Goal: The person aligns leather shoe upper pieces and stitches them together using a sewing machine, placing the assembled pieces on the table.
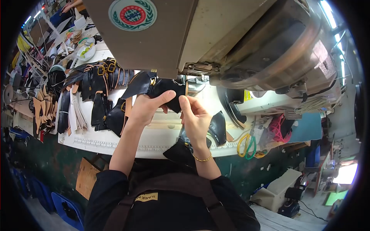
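Note:
A black leather shoe upper (163,87) with a gold zip pull (153,81) lies under the front of the sewing machine (154,42). My left hand (147,107) grips its near left part, thumb on top and fingers underneath. At its right edge my right hand (195,115) pinches thumb against fingers on the leather; the fingertips are partly hidden. Below my right wrist another black leather piece (175,150) with a zip hangs over the table edge. The needle area is hidden behind the machine head.
Black straps with gold buckles (101,71) and stacked leather pieces (102,109) cover the table's left. Curved black pieces (218,129) lie right of my hands, near yellow-and-green-handled scissors (247,145). A printed ruler (104,143) runs along the front edge. Another person's hand (68,7) shows far left.

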A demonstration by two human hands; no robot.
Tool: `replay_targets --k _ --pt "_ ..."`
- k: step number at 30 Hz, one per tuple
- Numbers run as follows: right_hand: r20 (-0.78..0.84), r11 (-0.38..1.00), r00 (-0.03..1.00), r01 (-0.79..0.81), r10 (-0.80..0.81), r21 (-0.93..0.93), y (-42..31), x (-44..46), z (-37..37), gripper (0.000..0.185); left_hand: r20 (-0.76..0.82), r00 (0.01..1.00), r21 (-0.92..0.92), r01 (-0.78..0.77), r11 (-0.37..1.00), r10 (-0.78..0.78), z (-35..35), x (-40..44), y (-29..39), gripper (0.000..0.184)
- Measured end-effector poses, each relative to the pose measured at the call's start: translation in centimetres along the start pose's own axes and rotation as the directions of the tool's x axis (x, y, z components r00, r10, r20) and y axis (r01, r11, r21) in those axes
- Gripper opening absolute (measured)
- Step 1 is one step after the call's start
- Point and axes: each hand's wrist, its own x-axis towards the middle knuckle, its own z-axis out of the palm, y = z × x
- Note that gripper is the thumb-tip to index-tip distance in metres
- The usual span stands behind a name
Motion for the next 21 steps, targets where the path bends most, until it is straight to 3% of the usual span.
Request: replay_targets --k 7,18,21 --pt "-0.088 0.985 0.982 -0.170 0.170 0.004 -2.1 0.5 1.0 0.016 -0.027 1.000 -0.056 -0.016 0.998 0.015 1.3 0.9 1.2 0.013" --pt "-0.074 0.993 0.991 -0.115 0.112 -0.040 -1.9 0.8 0.9 0.017 -0.080 0.996 -0.135 0.012 0.991 -0.023 1.1 2.2 0.3 0.012" --pt "-0.040 0.993 0.993 -0.112 0.110 -0.044 -1.2 0.7 0.7 0.017 -0.177 0.981 -0.213 0.039 0.976 -0.078 1.8 2.3 0.2 0.012"
